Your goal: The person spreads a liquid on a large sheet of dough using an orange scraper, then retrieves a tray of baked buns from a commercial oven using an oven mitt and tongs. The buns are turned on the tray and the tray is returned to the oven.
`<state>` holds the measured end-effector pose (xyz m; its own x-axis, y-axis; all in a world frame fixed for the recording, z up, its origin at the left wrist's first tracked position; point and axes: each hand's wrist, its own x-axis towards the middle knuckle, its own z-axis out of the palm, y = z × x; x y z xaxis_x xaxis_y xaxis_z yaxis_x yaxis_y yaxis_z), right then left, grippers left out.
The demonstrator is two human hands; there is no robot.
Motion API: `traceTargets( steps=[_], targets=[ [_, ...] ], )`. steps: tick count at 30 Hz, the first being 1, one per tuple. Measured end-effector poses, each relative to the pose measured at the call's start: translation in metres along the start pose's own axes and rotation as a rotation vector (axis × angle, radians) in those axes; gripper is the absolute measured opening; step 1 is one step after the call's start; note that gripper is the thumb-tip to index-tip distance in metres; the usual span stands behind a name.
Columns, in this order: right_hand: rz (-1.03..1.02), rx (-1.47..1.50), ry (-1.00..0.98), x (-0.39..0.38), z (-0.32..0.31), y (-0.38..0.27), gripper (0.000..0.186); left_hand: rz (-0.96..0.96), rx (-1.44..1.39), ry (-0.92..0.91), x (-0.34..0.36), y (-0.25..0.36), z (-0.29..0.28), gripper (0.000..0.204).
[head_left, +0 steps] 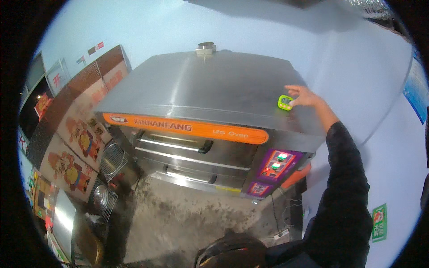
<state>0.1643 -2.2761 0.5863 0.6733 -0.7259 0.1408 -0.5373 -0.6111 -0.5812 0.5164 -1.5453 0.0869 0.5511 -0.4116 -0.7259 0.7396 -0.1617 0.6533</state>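
The oven [205, 105] is smooth brushed metal — glossy where light streaks it — and its upper handle [174, 146] is shiny metal. The timer [284, 103] looks like smooth plastic, the sleeve [343, 178] matt cloth. The floor [187, 210] resembles rough, blotchy concrete; the wall [344, 58] looks smooth.

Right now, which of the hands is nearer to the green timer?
Right. The right hand is at the timer, thumb at its right edge. The left hand is out of view, so its place relative to the timer cannot be told.
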Motion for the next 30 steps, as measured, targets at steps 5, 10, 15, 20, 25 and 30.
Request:
traceTargets(
  steps=[5, 10, 15, 20, 25, 30],
  targets=[
    [-0.118, -0.125, 0.486, -0.013, -0.005, -0.057, 0.06, 0.019, 0.006, 0.018, -0.016, -0.022, -0.051, 0.026],
    [-0.314, 0.039, 0.843, -0.025, 0.132, -0.189, 0.027, 0.059, 0.036, 0.14, -0.047, -0.06, -0.165, 0.026],
    [-0.448, 0.313, 0.148, -0.118, 0.445, -0.35, 0.017, 0.299, 0.693, 0.475, -0.158, -0.175, -0.382, 0.026],
    [-0.529, 0.13, -0.523, -0.267, 0.723, -0.397, 0.021, 0.177, -0.152, 0.639, -0.258, -0.253, -0.51, 0.026],
    [-0.907, 0.08, -1.187, -0.451, 0.878, -0.559, 0.021, 0.139, -0.504, 1.331, -0.384, -0.319, -0.541, 0.03],
    [-1.207, -0.148, -1.513, -0.537, 1.002, -0.711, 0.027, -0.032, -0.709, 1.408, -0.442, -0.383, -0.521, 0.043]
  ],
)
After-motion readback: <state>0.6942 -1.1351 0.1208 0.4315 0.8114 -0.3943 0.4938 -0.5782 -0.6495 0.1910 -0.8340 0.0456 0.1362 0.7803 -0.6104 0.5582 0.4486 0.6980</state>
